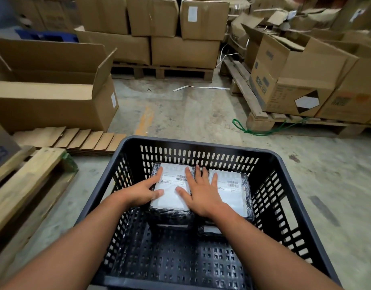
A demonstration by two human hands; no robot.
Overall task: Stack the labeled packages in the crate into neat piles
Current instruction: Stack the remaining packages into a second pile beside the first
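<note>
A dark slotted plastic crate (201, 148) stands on the concrete floor in front of me. Against its far wall sit two piles of black-wrapped packages with white labels, side by side. My left hand (145, 190) lies on the left edge of the left pile's top package (173, 198), fingers spread. My right hand (201, 192) rests flat across that package's right edge, its fingers reaching onto the right pile's top package (232, 195). More packages show below each top one. The near half of the crate floor is bare.
An open cardboard box (54, 97) and flattened cardboard (75, 140) lie at the left, beside a wooden pallet (23, 185). Stacked cartons on pallets stand behind (170, 32) and at the right (295, 80). A green cord (251, 131) lies on the floor.
</note>
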